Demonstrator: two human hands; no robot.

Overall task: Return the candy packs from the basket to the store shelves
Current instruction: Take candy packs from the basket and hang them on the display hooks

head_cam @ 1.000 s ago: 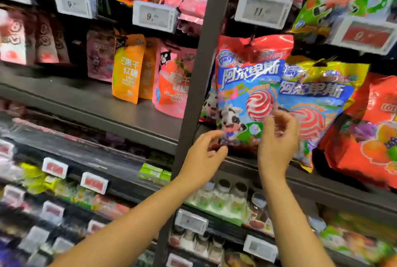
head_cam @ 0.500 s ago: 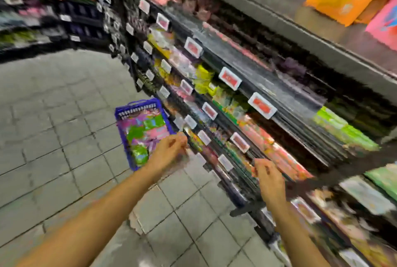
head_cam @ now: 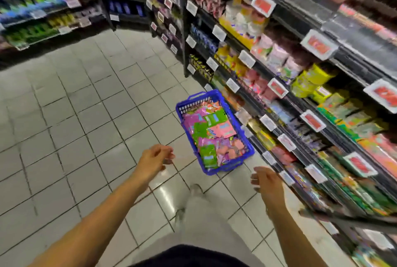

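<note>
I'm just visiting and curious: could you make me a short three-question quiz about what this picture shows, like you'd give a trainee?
1. True or false: the left hand is holding a candy pack.
2. Where does the blue basket stand?
A. on a shelf
B. on the tiled floor beside the shelves
C. in the right hand
3. Fill in: the basket holds many candy ____.

Key: 1 false, both hands are empty; 2 B; 3 packs.

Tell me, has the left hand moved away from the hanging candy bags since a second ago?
Yes. The left hand dropped from the upper shelf down toward the blue basket on the floor.
</note>
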